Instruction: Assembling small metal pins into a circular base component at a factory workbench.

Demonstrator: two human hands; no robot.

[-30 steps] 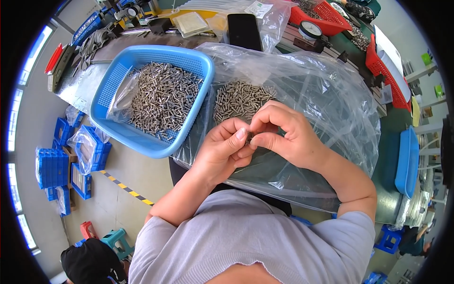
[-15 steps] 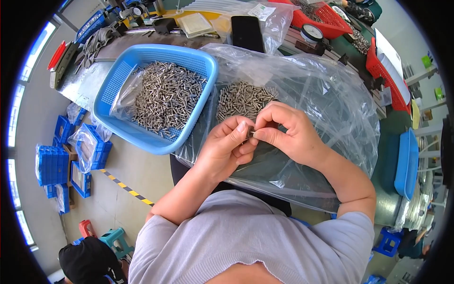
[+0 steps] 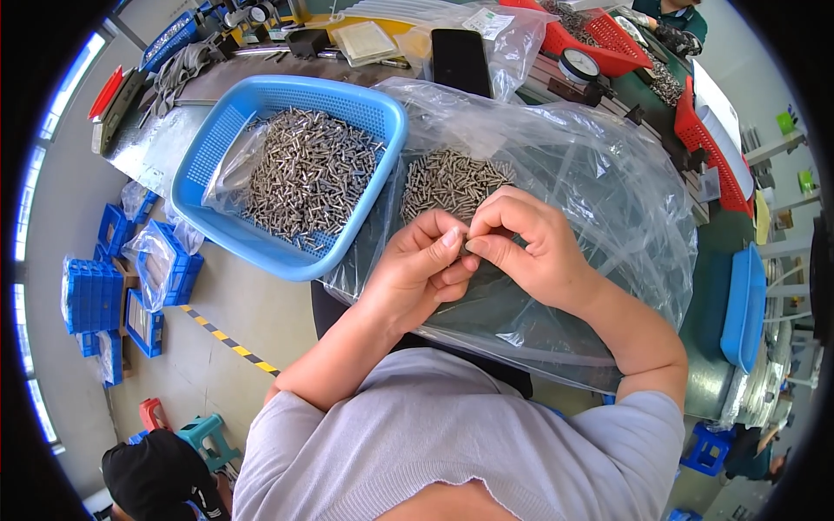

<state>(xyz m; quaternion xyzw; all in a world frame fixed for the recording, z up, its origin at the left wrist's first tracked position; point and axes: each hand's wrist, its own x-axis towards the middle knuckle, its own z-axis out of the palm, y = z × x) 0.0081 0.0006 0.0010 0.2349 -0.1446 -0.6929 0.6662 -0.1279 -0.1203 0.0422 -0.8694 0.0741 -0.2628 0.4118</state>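
My left hand [image 3: 420, 262] and my right hand [image 3: 532, 249] meet fingertip to fingertip over a clear plastic sheet [image 3: 599, 208]. Between thumb and fingers the left pinches a small dark metal piece [image 3: 464, 248], mostly covered by the fingertips. Thumb and forefinger of the right are pressed together against that piece; whatever they grip is too small and hidden to name. Just beyond the fingers lies a pile of small metal pins [image 3: 452, 181] on the plastic. To the left, a blue perforated basket [image 3: 287, 88] holds many similar pins [image 3: 308, 178] and a clear bag.
A black phone [image 3: 460, 62], a round dial gauge [image 3: 579, 65] and red baskets [image 3: 598, 56] stand along the far side. At right are another red basket [image 3: 708, 139] and a blue tray [image 3: 743, 308]. A person [image 3: 161, 473] is at lower left; another's gloved hand [image 3: 678, 39] shows far right.
Both hands stay together at nearly the same spot. The small dark piece, plainer before, is now more covered by my fingertips. The whole view has shifted slightly.
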